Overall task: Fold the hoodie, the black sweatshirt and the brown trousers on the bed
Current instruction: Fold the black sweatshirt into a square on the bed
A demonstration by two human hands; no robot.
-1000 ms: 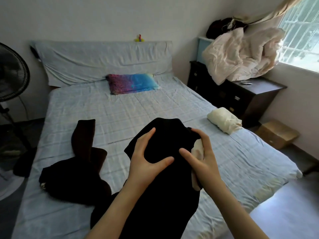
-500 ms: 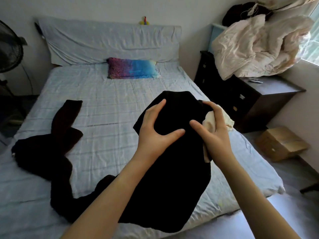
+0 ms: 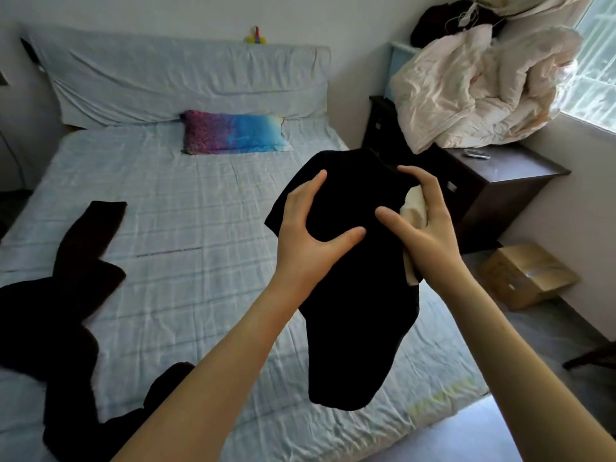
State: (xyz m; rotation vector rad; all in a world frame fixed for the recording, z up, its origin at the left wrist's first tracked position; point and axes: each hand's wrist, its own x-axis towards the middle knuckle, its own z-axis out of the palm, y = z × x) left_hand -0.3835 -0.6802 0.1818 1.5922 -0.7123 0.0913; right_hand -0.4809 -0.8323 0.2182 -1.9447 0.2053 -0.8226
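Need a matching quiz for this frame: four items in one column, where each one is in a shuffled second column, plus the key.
Items
1. black sweatshirt
2. brown trousers
3. pillow
4. cardboard box

Places
A. on the floor
B. at the head of the bed
C. held up in the air, gripped by the left hand and the right hand
D. spread on the bed, no hand on it

Pairs: 1-C, 2-D, 3-B, 4-A

Dark nightstand [image 3: 500, 188] w/ heaped duvet [image 3: 466, 88] by bright window [image 3: 598, 71], box [image 3: 526, 278] on floor [image 3: 493, 431].
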